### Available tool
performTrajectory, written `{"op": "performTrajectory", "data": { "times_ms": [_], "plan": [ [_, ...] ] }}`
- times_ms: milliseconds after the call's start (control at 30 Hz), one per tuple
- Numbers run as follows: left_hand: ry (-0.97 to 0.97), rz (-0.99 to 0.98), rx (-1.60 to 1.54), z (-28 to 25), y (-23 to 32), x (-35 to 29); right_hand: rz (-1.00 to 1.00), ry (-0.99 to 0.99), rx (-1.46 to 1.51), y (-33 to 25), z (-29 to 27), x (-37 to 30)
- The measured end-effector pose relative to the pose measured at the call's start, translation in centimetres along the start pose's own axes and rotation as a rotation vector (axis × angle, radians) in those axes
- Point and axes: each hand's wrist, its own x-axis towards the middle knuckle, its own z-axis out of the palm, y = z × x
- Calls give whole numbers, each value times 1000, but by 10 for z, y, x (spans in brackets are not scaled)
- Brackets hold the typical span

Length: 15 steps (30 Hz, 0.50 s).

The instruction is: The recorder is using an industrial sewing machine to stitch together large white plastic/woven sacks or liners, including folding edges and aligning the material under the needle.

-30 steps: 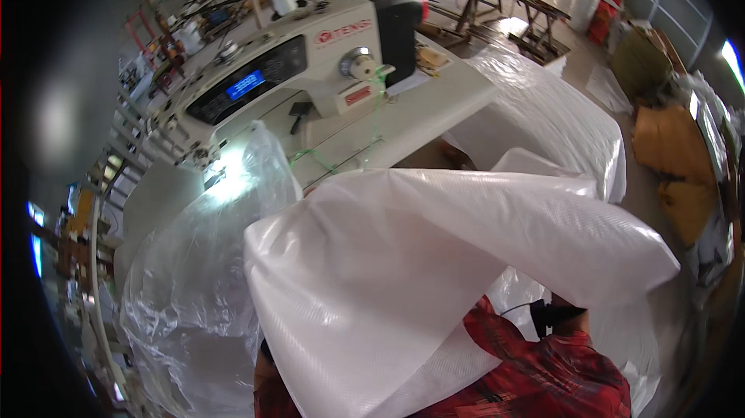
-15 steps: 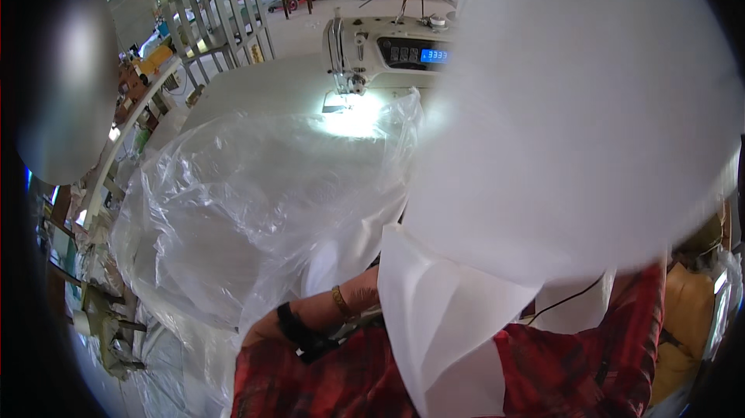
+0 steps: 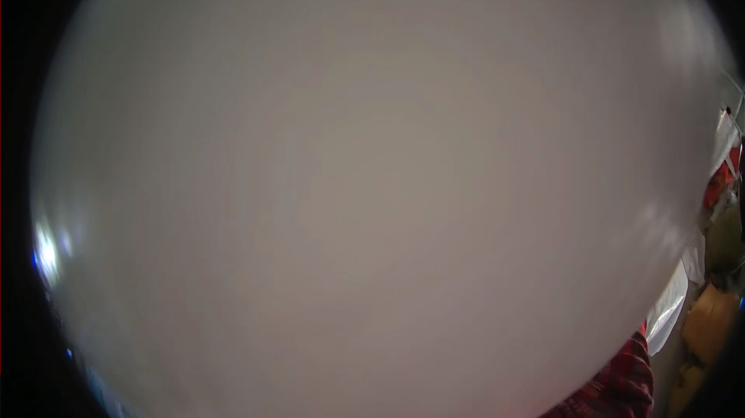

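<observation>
A blurred pale sheet of white material (image 3: 372, 185) fills nearly the whole head view, very close to the camera. Both my hands are hidden behind it, so what they hold or touch does not show. A bit of red plaid cloth (image 3: 621, 383) on me peeks out at the lower right. The sewing machine and the clear plastic are covered from sight.
Along the right rim are a tan object (image 3: 710, 321), a piece of whitish plastic (image 3: 669, 309) and something red (image 3: 720, 185), all partly cut off. Bright glints show at the left rim.
The white sheet has swung across from the right and now covers almost everything. My left forearm, the sewing machine and the clear plastic have gone out of sight behind it.
</observation>
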Motion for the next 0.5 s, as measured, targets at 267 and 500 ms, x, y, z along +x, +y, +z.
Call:
{"op": "performTrajectory", "data": {
  "times_ms": [267, 500],
  "plan": [
    [44, -24, 18, -12, 0, 4, -214, -146, 650, 13, 62, -11],
    [-258, -235, 28, 60, -47, 81, -805, -23, 506, 15, 122, -19]
  ]
}}
